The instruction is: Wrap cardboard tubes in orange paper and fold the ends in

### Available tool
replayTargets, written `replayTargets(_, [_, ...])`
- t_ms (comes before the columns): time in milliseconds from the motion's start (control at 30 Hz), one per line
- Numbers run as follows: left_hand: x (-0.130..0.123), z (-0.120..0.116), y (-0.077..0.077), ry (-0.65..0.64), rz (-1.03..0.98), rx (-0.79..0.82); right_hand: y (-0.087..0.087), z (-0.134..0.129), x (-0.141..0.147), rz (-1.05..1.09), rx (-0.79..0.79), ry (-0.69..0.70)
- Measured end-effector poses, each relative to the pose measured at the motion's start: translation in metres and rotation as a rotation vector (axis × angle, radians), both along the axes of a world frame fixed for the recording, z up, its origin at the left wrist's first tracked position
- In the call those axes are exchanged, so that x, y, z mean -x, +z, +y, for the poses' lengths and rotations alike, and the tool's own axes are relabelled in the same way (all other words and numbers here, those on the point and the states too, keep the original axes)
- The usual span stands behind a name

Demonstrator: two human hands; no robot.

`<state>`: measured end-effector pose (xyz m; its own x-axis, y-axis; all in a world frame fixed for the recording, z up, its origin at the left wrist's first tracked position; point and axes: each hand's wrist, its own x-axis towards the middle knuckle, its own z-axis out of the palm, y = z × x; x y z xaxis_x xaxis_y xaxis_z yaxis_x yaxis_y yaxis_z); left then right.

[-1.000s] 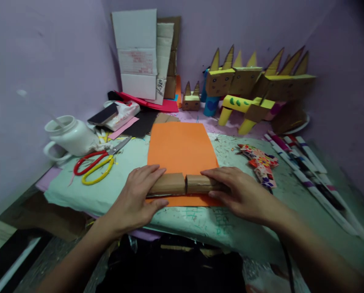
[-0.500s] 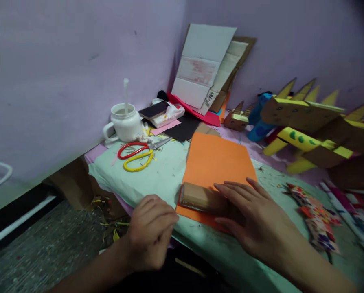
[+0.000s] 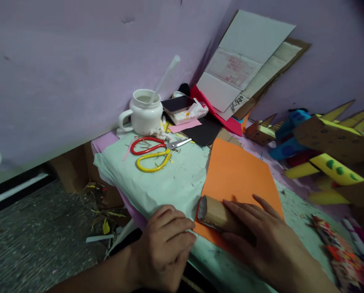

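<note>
A brown cardboard tube point(image 3: 217, 211), flattened and with a grey open end, lies on the near part of an orange sheet point(image 3: 241, 175). Across the tube rests my right hand point(image 3: 270, 240), its fingers over the top and its thumb on the near side. My left hand point(image 3: 169, 244) is curled with bent fingers close to the sheet's left corner; whatever may be inside it is hidden, and I cannot tell if it touches the paper. Scissors point(image 3: 157, 154) with one red and one yellow handle lie farther left on the pale green cover point(image 3: 145, 191).
A white mug point(image 3: 147, 116) holding a translucent stick stands by the wall. Behind the scissors are a phone point(image 3: 178, 104), pink paper point(image 3: 185, 126) and black paper point(image 3: 205, 131). Folded cardboard point(image 3: 246, 53) leans in the corner. Spiked cardboard figures point(image 3: 325, 132) and a patterned piece point(image 3: 337, 240) occupy the right.
The camera view has turned, so the table's things appear shifted rightward and tilted. My left hand has come closer to the orange sheet's corner. My right hand stays on the tube.
</note>
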<state>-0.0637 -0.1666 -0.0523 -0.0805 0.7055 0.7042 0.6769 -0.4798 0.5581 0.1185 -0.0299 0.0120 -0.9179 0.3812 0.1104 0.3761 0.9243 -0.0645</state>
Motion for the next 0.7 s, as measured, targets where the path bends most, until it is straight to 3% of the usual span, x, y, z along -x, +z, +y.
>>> replayTargets(433, [0.002,0.0,0.001,0.0,0.024,0.023,0.01,-0.005,0.002,0.01,0.049,-0.075])
replayTargets(533, [0.01,-0.007,0.002,0.007,0.057,0.045,0.025,-0.003,-0.022,0.098,0.016,-0.166])
replayTargets(700, [0.025,-0.005,0.019,-0.005,0.297,0.073,0.044,-0.003,-0.098,0.288,0.05,-0.508])
